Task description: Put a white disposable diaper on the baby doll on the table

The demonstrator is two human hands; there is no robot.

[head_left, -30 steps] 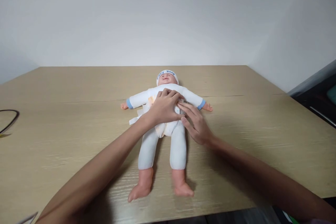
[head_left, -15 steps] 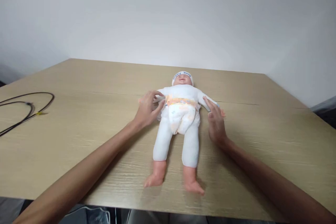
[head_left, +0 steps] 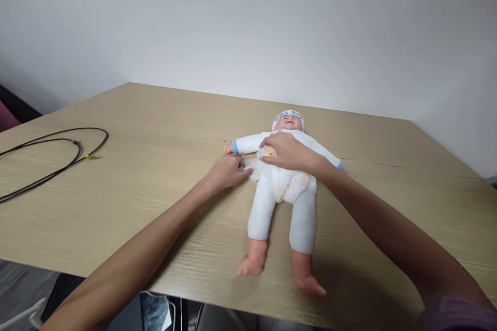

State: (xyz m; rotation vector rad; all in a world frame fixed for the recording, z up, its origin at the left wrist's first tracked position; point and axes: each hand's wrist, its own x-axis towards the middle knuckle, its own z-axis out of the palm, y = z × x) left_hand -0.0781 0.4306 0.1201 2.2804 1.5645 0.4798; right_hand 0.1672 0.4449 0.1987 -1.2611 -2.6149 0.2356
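Observation:
A baby doll [head_left: 258, 212] in a white suit and lettered headband lies face up on the table, feet toward me. Around its hips is a white diaper [head_left: 285, 183] with a pale orange pattern. My left hand [head_left: 227, 171] is closed on the diaper's side wing, pulled out to the left of the doll's hip. Across the doll's belly reaches my right hand [head_left: 289, 151], its thumb and fingers gripping the diaper's front at the left waist corner. That hand covers most of the waistband.
The wooden table [head_left: 174, 124] runs back to a pale partition wall [head_left: 248, 31]. Coiled black cable [head_left: 77, 163] with a yellow tag lies at the left. Below the table's front edge, a dark bag-like object [head_left: 128, 315] shows.
My right hand has crossed from the doll's right side onto the diaper's front. My left hand has gone from the waist to the side wing, now drawn outward. The view has shifted left.

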